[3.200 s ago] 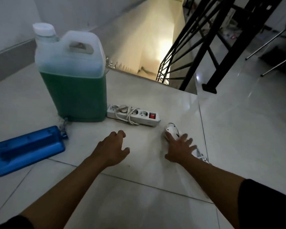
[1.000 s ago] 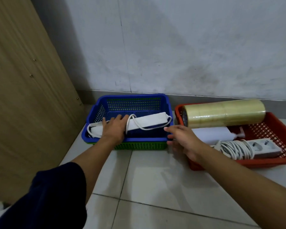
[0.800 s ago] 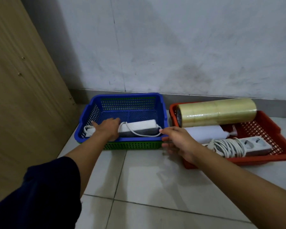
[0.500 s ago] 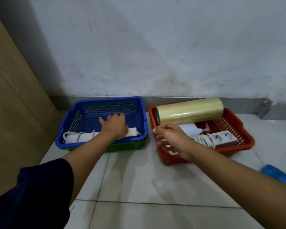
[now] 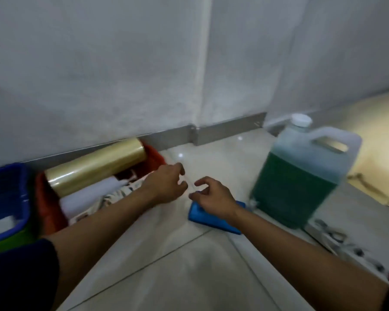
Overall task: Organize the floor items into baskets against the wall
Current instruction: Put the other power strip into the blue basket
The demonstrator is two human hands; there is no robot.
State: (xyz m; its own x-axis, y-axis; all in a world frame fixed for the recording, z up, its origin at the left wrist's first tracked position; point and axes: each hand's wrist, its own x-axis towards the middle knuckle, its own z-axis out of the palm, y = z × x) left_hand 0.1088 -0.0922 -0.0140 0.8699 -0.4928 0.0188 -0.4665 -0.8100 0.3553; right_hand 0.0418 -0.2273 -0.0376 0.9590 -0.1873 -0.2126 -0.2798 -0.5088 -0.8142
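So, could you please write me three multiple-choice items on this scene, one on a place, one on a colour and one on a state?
1. Where does the yellowish tape roll lie?
A. across the red basket
B. on the bare floor
C. on top of the jug

2. What colour is the liquid in the jug?
A. red
B. green
C. clear

3. What is the left hand holding?
A. the jug's handle
B. the tape roll
C. nothing

Answers: 1 A, the roll spans the red basket by the wall; 2 B, the jug's lower part shows green; 3 C, its loosely curled fingers enclose nothing.
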